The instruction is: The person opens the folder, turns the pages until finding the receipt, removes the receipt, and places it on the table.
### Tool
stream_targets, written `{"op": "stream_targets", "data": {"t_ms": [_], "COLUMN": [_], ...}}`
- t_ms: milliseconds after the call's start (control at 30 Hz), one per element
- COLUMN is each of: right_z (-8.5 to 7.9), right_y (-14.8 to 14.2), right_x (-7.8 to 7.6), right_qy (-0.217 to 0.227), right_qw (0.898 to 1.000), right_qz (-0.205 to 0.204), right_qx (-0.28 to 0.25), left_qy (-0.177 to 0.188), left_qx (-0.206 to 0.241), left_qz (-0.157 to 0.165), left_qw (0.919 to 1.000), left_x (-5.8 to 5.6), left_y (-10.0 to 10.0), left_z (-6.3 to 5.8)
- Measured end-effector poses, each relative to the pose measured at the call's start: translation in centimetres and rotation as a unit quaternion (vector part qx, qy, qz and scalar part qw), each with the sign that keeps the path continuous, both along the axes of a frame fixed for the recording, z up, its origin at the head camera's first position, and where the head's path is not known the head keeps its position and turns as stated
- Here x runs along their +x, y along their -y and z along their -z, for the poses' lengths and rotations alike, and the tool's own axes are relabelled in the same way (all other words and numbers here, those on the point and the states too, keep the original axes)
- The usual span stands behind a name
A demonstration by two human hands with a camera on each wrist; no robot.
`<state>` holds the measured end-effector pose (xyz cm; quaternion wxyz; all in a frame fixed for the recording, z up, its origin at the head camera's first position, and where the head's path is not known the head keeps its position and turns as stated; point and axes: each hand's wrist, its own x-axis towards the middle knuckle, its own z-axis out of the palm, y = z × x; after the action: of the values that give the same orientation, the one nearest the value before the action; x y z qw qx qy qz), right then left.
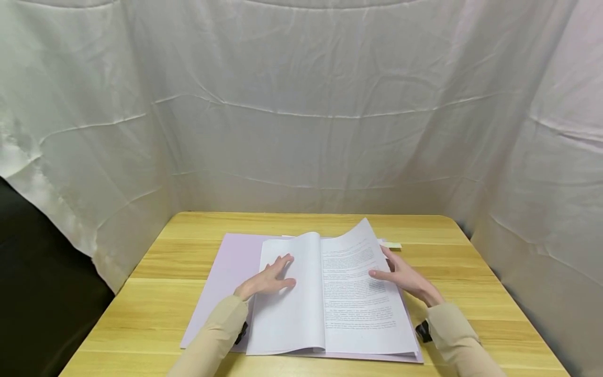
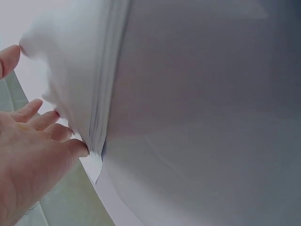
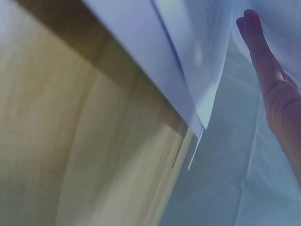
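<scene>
A thick stack of printed paper (image 1: 355, 306) lies spread in two halves on a pale purple folder (image 1: 240, 251). My left hand (image 1: 269, 280) rests on the blank left half with its fingers spread; the left wrist view shows these fingers (image 2: 42, 117) along the edge of the sheets (image 2: 101, 80). At the right edge, my right hand (image 1: 400, 275) holds a printed sheet, its thumb on the face and its other fingers partly hidden behind. That sheet's upper corner curves upward. In the right wrist view, straight fingers (image 3: 263, 59) show against the sheet.
A pale tab (image 1: 392, 245) sticks out beyond the upper right of the stack. The wooden table (image 1: 155, 293) carries everything. Light grey cloth (image 1: 306, 146) hangs behind and at both sides; something black (image 1: 42, 288) is at the lower left.
</scene>
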<state>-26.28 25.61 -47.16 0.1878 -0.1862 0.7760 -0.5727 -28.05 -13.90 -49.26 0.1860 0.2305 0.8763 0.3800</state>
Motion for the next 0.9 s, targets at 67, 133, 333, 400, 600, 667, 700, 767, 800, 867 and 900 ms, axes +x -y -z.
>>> {"op": "stream_targets", "data": {"t_ms": [67, 133, 333, 400, 600, 667, 700, 767, 800, 867, 900], "right_z": [-0.1, -0.2, -0.7, -1.0, -1.9, -2.2, -2.3, -2.5, -2.6, -2.7, -2.8], "right_y": [0.1, 0.2, 0.5, 0.7, 1.2, 1.3, 1.4, 1.6, 1.7, 1.9, 2.0], "right_x": [0.3, 0.6, 1.5, 1.8, 2.7, 2.9, 2.9, 3.0, 3.0, 3.1, 3.2], "right_qy": [0.001, 0.000, 0.000, 0.004, 0.017, 0.018, 0.017, 0.017, 0.017, 0.018, 0.018], "right_qw": [1.000, 1.000, 1.000, 1.000, 1.000, 0.999, 1.000, 1.000, 1.000, 0.999, 0.999], "right_qz": [0.000, -0.001, 0.000, 0.005, 0.006, 0.006, 0.003, -0.009, -0.015, -0.030, -0.037], "right_qx": [0.002, 0.004, 0.008, 0.014, 0.024, 0.025, 0.025, 0.017, 0.013, 0.003, 0.001], "left_qy": [-0.001, -0.002, -0.004, -0.007, -0.010, -0.012, -0.014, -0.014, -0.016, -0.020, -0.023], "left_qx": [-0.001, 0.000, 0.004, 0.007, 0.014, 0.018, 0.020, 0.019, 0.018, 0.014, 0.012], "left_qz": [0.000, -0.001, -0.002, -0.002, 0.003, 0.004, 0.005, 0.005, 0.005, 0.006, 0.006], "left_qw": [1.0000, 1.0000, 1.0000, 1.0000, 0.9998, 0.9998, 0.9997, 0.9997, 0.9997, 0.9997, 0.9996], "left_x": [0.0, 0.1, 0.3, 0.4, 0.5, 0.5, 0.6, 0.7, 0.7, 0.7, 0.7], "left_y": [0.0, 0.0, 0.0, 0.0, 0.0, -0.1, -0.1, -0.1, -0.2, -0.2, -0.3], "left_z": [0.0, 0.0, -0.2, -0.2, -0.3, -0.4, -0.5, -0.6, -0.6, -0.6, -0.6]}}
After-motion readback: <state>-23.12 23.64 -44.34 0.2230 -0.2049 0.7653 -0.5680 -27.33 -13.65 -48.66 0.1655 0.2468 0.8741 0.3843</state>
